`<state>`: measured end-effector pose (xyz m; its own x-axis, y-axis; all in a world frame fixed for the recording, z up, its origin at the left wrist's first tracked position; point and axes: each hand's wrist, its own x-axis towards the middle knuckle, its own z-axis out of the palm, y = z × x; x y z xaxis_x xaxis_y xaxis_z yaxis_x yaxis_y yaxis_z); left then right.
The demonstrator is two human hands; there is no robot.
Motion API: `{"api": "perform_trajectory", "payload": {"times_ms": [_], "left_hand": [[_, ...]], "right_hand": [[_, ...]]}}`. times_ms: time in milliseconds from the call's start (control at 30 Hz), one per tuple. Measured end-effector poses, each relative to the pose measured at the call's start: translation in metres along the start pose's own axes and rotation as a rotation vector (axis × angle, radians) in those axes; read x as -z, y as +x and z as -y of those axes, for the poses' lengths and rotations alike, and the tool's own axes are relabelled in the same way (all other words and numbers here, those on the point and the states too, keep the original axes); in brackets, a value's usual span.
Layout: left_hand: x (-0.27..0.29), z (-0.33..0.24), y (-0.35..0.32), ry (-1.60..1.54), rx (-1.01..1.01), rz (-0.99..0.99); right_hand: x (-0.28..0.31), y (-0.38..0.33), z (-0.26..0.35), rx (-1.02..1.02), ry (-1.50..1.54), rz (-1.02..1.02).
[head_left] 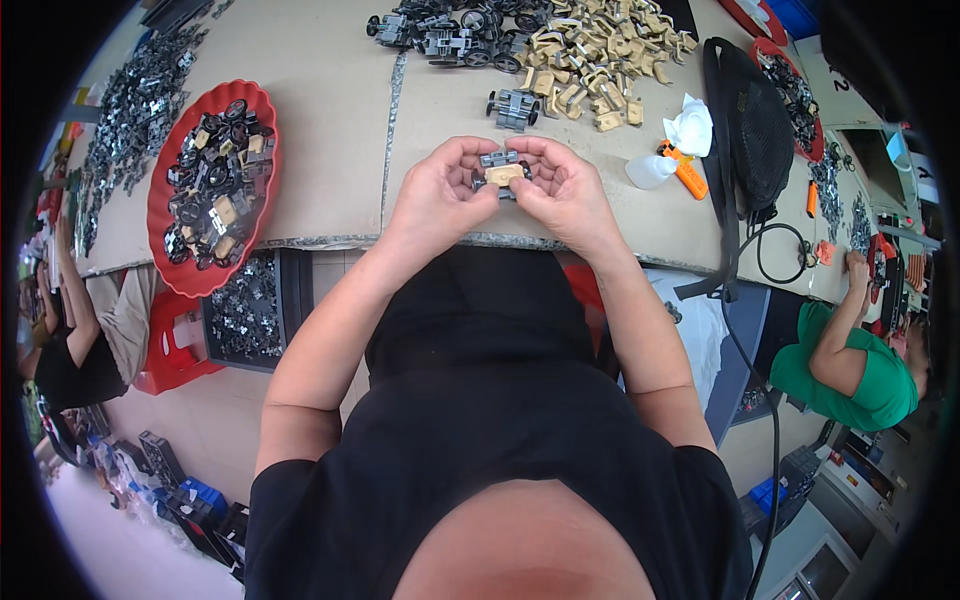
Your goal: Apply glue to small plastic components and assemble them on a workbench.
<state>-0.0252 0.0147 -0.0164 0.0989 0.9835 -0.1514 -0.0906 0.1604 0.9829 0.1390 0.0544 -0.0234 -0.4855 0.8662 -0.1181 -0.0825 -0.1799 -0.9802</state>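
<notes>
— Hands first: what have we got?
— We see left hand and right hand both pinched shut on a small grey toy car chassis with a tan piece, over the table's near edge.
— Around it?
— Red tray left, tan parts pile far, another grey chassis just beyond.

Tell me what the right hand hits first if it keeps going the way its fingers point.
The right hand points left, across the small toy car it holds; it would probably meet the left hand gripping the other side first.
</notes>
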Motion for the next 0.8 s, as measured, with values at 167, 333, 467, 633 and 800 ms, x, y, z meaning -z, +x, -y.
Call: {"api": "perform_trajectory", "payload": {"times_ms": [167, 333, 467, 633, 800], "left_hand": [[-0.0007, 0.0036, 0.0013, 0.063, -0.009, -0.029], [-0.0016, 0.0016, 0.0018, 0.058, 0.009, -0.034], [-0.0009, 0.0025, 0.0019, 0.055, 0.015, -0.028], [-0.0016, 0.0012, 0.0018, 0.055, 0.041, -0.034], [-0.0033, 0.0021, 0.0019, 0.069, 0.026, -0.074]], "right_hand": [[-0.0003, 0.0007, 0.0024, 0.002, 0.004, 0.022], [0.0001, 0.0013, 0.0019, -0.021, 0.032, 0.025], [-0.0007, 0.0022, 0.0008, -0.042, 0.022, 0.021], [-0.0016, 0.0017, -0.0013, -0.053, -0.013, 0.000], [-0.0034, 0.0009, 0.0001, -0.059, -0.028, -0.006]]}}
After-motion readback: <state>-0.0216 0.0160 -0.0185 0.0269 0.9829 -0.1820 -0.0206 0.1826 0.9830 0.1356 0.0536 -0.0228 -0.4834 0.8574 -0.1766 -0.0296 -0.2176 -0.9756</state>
